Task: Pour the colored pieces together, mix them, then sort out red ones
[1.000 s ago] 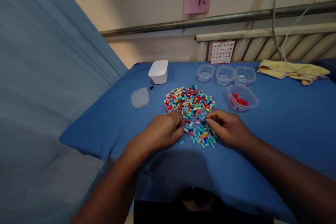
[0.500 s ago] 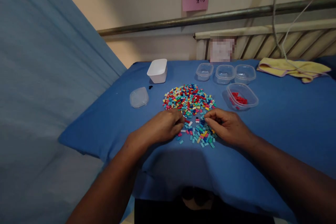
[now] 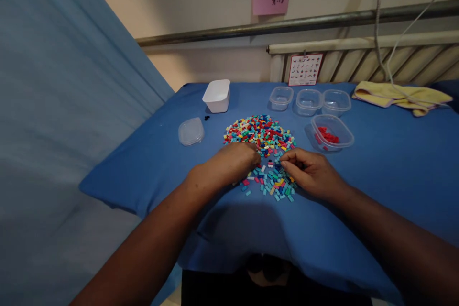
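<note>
A heap of small building bricks [image 3: 263, 129] in many colours lies mid-table, with a looser spread of mostly light-blue bricks [image 3: 274, 184] nearer me. My left hand [image 3: 240, 160] rests at the left edge of the heap, its fingers curled down among the bricks; what they grip, if anything, is hidden. On the right side, my right hand [image 3: 311, 169] holds thumb and forefinger pinched together over the bricks, and I cannot make out what is between them. Red bricks [image 3: 328, 136] lie in a clear plastic tub [image 3: 344, 139] beyond my right hand.
Three more clear tubs [image 3: 281, 98] stand at the back. A white bin [image 3: 216, 96], a clear lid [image 3: 191, 131] and small black pieces [image 3: 207, 117] are at the left. A yellow cloth [image 3: 394, 96] lies back right, near a hanging cord [image 3: 390, 64]. A blue curtain [image 3: 71, 81] borders the left.
My left hand has shifted right and slightly forward, further over the bricks. My right hand keeps its pinch in nearly the same place. The view has tilted slightly.
</note>
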A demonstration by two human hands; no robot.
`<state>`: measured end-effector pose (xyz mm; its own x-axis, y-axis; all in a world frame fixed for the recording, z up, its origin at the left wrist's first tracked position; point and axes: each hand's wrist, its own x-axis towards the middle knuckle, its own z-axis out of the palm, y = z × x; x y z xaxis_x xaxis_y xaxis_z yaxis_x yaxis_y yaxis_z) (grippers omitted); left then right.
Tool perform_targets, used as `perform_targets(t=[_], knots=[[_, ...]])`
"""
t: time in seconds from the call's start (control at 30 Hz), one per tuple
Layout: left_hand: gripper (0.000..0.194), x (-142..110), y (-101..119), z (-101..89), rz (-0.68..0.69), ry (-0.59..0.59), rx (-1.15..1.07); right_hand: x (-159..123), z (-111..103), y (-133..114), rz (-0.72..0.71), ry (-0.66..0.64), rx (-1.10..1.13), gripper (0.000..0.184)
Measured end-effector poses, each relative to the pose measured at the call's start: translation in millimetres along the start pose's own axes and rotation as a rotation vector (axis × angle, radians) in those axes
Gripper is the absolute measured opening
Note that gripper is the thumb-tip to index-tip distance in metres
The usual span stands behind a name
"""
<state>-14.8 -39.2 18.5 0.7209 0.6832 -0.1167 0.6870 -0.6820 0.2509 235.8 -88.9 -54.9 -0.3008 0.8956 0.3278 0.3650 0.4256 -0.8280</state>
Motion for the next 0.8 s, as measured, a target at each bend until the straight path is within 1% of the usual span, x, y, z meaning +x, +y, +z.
perform_targets(t=[0.1,0.2,0.27,0.33,0.37,0.43,0.5,0.57,0.67,0.8], knots=[[0.022,0,5,-1.4,0.031,-0.107,0.142,0,0,0,-0.002,-0.002,-0.008,0.015],[0.018,-3,11,-2.0,0.028,-0.098,0.136,0,0,0,-0.005,0.006,-0.011,0.015],[0.015,-5,11,-2.5,0.030,-0.073,0.049,0,0,0,-0.009,0.008,-0.017,0.015],[0.015,-5,7,-3.5,0.042,-0.028,-0.094,0,0,-1,-0.027,0.014,-0.039,0.014],[0.016,-4,4,-4.1,0.030,0.007,-0.169,0,0,-2,-0.045,0.018,-0.056,0.013],[0.016,3,0,-5.5,-0.038,0.092,-0.291,0,1,-3,-0.104,0.029,-0.093,0.011],[0.015,15,-2,-7.5,-0.099,0.157,-0.349,1,3,-6,-0.190,0.041,-0.126,0.009],[0.014,33,3,-10.7,-0.092,0.199,-0.359,3,5,-8,-0.277,0.042,-0.155,0.008],[0.015,68,20,-18.1,-0.013,0.252,-0.359,5,7,-10,-0.356,0.030,-0.179,0.007],[0.019,121,51,-24.8,0.149,0.284,-0.345,6,5,-9,-0.352,0.029,-0.177,0.008]])
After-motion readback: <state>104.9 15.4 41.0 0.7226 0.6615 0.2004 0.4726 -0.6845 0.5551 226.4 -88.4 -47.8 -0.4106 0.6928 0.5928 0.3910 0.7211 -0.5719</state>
